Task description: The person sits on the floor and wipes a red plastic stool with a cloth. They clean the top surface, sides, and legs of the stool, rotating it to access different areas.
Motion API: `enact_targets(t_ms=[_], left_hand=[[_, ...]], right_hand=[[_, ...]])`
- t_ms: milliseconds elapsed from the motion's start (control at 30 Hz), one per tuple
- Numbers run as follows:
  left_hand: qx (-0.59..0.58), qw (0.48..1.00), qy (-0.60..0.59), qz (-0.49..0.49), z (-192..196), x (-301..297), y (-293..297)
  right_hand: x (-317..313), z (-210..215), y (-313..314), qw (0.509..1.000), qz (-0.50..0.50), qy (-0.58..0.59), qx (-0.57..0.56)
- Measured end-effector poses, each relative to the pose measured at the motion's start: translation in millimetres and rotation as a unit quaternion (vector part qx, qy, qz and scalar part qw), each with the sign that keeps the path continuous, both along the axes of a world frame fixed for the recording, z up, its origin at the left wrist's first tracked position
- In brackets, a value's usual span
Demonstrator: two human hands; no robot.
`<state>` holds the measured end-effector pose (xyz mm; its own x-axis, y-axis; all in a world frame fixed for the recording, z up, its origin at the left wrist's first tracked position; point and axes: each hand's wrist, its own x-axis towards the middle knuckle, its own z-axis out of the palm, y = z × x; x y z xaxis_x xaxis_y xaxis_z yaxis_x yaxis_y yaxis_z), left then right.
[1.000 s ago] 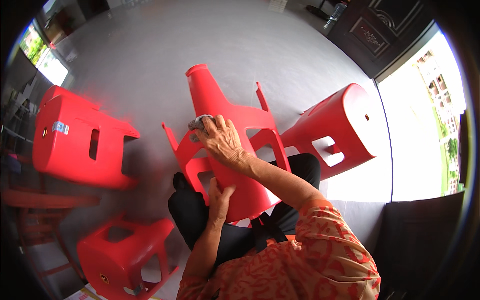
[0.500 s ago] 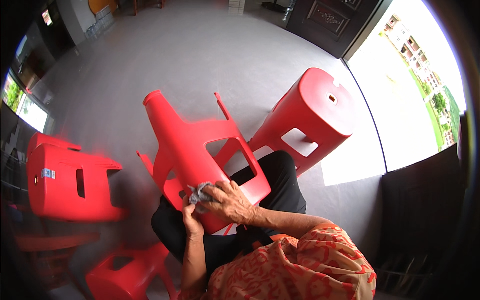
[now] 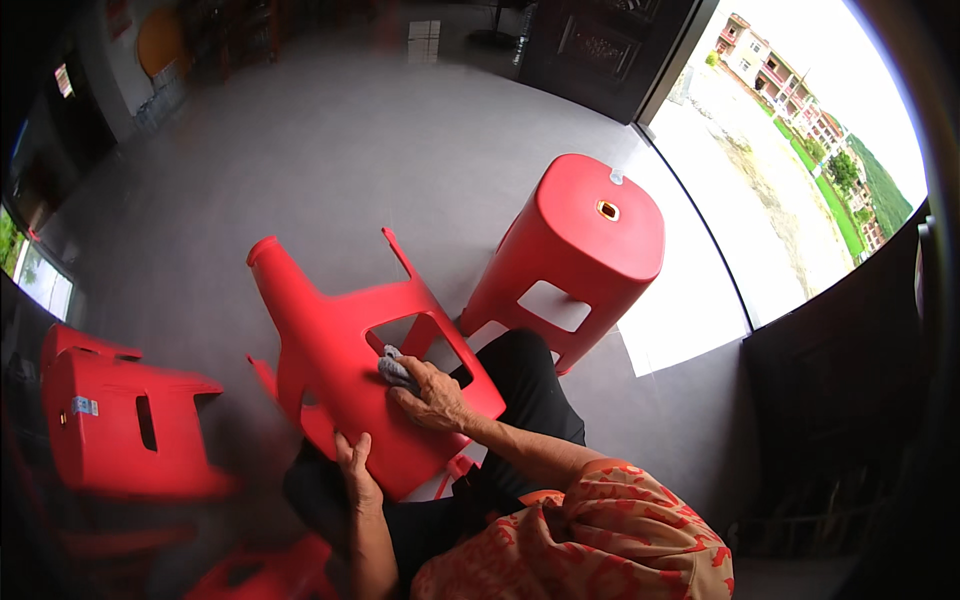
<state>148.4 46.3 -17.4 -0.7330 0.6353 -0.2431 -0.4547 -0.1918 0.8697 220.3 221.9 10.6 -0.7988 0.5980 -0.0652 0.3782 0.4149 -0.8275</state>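
Observation:
A red plastic stool (image 3: pixel 340 340) lies tipped on its side across my lap, its legs pointing away from me. My right hand (image 3: pixel 432 396) presses a crumpled grey cloth (image 3: pixel 396 371) against the stool's side panel, just left of its cut-out opening. At the stool's lower left edge, my left hand (image 3: pixel 356 470) grips the rim, thumb up on the outer face; its other fingers are partly hidden beneath the stool.
Another red stool (image 3: pixel 590 225) stands upright ahead to the right, near the open doorway. A red stool with a sticker (image 3: pixel 120 420) lies sideways at the left. Part of a further red stool (image 3: pixel 265 570) shows at the lower left. A dark door (image 3: pixel 605 50) stands at the far right.
My right hand has moved the cloth farther up the stool's side, away from me. My left hand has come apart from the cloth and sits lower on the stool's edge. The view has shifted.

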Motion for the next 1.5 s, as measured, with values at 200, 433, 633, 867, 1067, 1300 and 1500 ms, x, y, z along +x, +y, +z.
enact_targets(t_ms=[200,433,633,867,1067,1300,1500], left_hand=[[-0.018,0.995,0.089,0.029,-9,-9,-9],[-0.373,0.843,0.183,0.341,-76,-36,-51],[0.010,0.972,-0.201,0.124,-93,-37,-63],[0.162,0.963,-0.194,0.093,-43,-37,-47],[-0.034,0.982,-0.095,0.157,-24,-17,-64],[-0.085,0.971,-0.115,0.189,-4,-8,-70],[-0.085,0.967,-0.115,0.210,6,-6,-56]], right_hand=[[-10,15,21,0.966,0.079,0.041,-0.243],[-8,27,48,0.938,0.045,0.047,-0.341],[1,33,89,0.889,-0.025,0.101,-0.447],[10,22,98,0.882,-0.050,0.154,-0.443],[21,-20,90,0.899,-0.072,0.149,-0.406],[27,-50,84,0.941,-0.075,0.095,-0.315],[21,-66,104,0.979,-0.083,0.117,-0.144]])
